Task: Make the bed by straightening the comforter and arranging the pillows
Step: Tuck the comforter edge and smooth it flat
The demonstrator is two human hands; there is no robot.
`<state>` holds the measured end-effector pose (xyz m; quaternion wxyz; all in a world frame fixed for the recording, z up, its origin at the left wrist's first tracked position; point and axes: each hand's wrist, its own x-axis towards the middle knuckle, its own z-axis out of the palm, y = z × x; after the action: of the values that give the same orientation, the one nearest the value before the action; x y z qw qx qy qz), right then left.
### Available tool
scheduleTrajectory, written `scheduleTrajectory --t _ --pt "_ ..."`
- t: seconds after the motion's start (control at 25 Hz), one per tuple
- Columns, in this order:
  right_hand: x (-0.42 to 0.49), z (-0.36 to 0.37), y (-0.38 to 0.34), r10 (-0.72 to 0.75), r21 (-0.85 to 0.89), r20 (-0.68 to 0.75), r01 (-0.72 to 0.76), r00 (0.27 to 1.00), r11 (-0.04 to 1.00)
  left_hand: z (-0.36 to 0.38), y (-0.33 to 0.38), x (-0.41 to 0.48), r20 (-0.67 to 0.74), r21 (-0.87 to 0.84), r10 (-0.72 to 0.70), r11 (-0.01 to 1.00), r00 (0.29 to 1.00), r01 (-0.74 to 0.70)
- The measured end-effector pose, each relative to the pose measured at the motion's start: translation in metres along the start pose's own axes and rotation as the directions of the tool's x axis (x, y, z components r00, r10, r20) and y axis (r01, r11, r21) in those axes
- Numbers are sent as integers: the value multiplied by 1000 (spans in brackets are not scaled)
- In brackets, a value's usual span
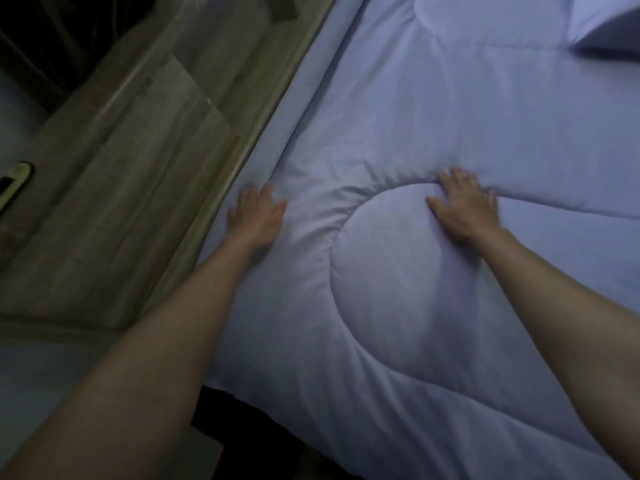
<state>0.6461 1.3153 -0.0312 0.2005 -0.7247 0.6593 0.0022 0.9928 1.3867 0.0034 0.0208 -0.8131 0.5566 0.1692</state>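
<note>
A pale lavender quilted comforter [433, 109] covers the bed and fills the right of the head view. My left hand [256, 213] lies flat on it near the bed's left edge, fingers spread. My right hand [465, 206] presses flat on the rim of a round stitched puff, fingers apart, with creases fanning out around it. Neither hand holds cloth. A pillow [606, 26] in the same pale fabric lies at the top right corner, partly cut off by the frame.
A wooden bed frame rail [263, 129] runs diagonally along the bed's left side. Beyond it stands a wood-grain panel [114, 188], with a dark handle-like fitting [15, 185] at the far left. Dark floor [249, 420] shows below the comforter's near corner.
</note>
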Motion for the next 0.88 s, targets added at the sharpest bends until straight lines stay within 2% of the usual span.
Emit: scheduleTrajectory --t 0.08,0.2,0.28,0.36,0.44,0.48,0.52,0.56,0.6,0.64,0.68,0.72,0.76,0.8,0.84,0.88 --pt "16 12 -24 -20 -59 17 21 1000 998 15 -16 17 35 -169 -27 985 999 32" --pt "22 27 -65 -129 -130 -10 126 992 983 40 -30 21 170 -394 -86 907 982 147" --pt "11 38 -90 -237 -163 -6 233 971 959 53 -36 24 193 -475 -88 863 977 171" --pt "-20 53 -112 -390 -211 13 384 921 899 54 -39 29 189 -572 -75 802 979 172" --pt "-68 74 -125 -556 -227 25 547 831 806 48 -40 35 230 -625 -74 753 970 206" --pt "-99 86 -127 -642 -215 42 634 766 743 46 -37 33 244 -615 -99 753 965 233" --pt "-127 95 -126 -727 -181 83 727 682 662 45 -33 27 211 -556 -148 795 966 243" --pt "-152 98 -119 -798 -126 147 811 585 571 47 -27 17 121 -447 -193 865 974 227" --pt "-170 96 -105 -843 -68 184 862 505 502 49 -18 2 -4 -334 -182 927 983 170" --pt "-178 88 -85 -856 -37 137 866 499 499 53 -5 -13 -108 -246 -88 968 990 59" --pt "-176 77 -61 -803 -56 36 803 595 593 58 11 -28 -172 -190 50 978 984 -83" --pt "-168 67 -34 -642 -77 -100 637 760 767 64 30 -40 -198 -151 196 962 960 -228" --pt "-156 53 -2 -376 -62 -254 373 891 926 71 50 -50 -202 -108 345 922 916 -371" --pt "-145 36 31 -79 -30 -328 73 942 997 78 71 -60 -185 -45 492 860 851 -508" --pt "-141 23 62 193 1 -310 -203 931 979 88 90 -71 -137 18 612 788 779 -616" --pt "-141 17 81 376 6 -241 -387 895 922 96 104 -79 -101 63 686 727 720 -684"
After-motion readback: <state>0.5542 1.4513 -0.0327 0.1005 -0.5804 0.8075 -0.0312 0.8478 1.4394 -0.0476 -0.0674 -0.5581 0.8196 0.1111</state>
